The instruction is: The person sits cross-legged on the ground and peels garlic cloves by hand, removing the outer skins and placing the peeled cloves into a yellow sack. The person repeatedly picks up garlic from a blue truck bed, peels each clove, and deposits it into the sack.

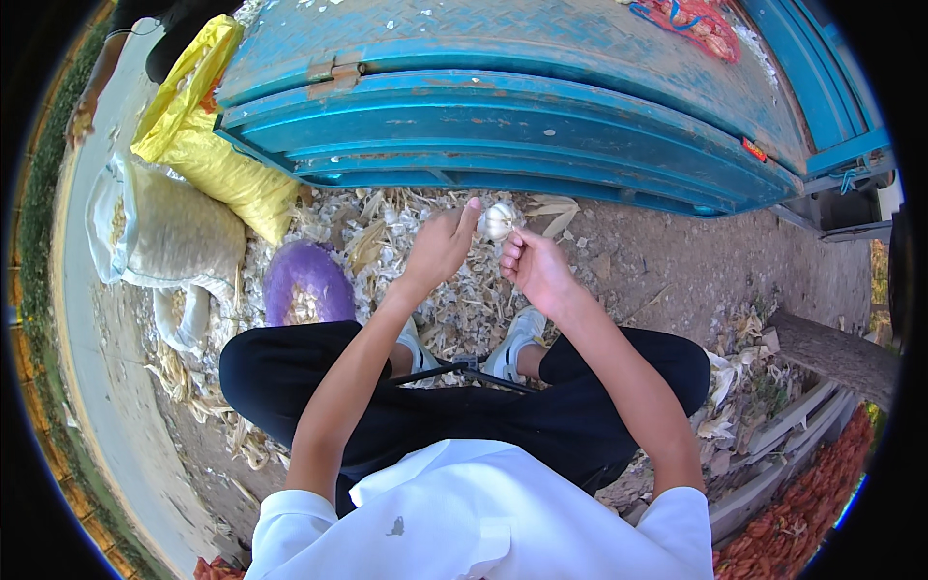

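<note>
Between my two hands, above a litter of pale papery skins and husks, is a white garlic bulb (pixel 500 220). My left hand (pixel 438 249) is closed beside it with the thumb raised at the bulb's left; its other fingertips are hidden. My right hand (pixel 535 269) pinches the bulb's lower right with thumb and forefinger, the other fingers curled. Below them are my feet in light shoes (pixel 514 343), between my black-clad knees.
A blue metal truck bed (pixel 503 135) spans ahead, holding a red mesh bag (pixel 696 21). At left stand yellow sacks (pixel 227 174), a white sack (pixel 179 227) and a purple mesh bag (pixel 290 271). A log (pixel 831 353) and planks (pixel 793 430) lie right.
</note>
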The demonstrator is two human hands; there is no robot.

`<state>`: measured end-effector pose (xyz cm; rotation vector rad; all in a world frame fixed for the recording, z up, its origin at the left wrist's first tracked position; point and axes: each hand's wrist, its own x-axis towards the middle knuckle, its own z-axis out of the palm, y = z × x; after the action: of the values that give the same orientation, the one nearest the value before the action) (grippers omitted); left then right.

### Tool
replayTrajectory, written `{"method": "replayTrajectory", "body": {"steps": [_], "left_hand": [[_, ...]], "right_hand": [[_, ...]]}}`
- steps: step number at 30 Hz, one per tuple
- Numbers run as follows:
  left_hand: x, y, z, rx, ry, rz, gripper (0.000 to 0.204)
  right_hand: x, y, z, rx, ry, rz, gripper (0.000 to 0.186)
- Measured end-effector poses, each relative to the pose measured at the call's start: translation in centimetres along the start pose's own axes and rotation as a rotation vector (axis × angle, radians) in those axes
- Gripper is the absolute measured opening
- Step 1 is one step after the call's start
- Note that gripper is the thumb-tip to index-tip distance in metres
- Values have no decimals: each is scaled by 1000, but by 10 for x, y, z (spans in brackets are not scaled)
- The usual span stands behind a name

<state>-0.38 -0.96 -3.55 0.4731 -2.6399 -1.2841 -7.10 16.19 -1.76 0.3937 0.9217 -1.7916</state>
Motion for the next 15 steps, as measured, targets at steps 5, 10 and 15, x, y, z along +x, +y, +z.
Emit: {"method": "replayTrajectory", "body": {"steps": [5, 10, 15], "left_hand": [[-10, 41, -1, -112, 48, -172, 48], [-12, 35, 13, -300, 264, -137, 48], [-6, -2, 19, -669, 91, -454, 31]], "right_hand": [[-6, 2, 1, 239, -208, 96, 26], [-6, -2, 4, 151, -263, 99, 30], [-6, 3, 28, -442, -75, -269, 36]]}}
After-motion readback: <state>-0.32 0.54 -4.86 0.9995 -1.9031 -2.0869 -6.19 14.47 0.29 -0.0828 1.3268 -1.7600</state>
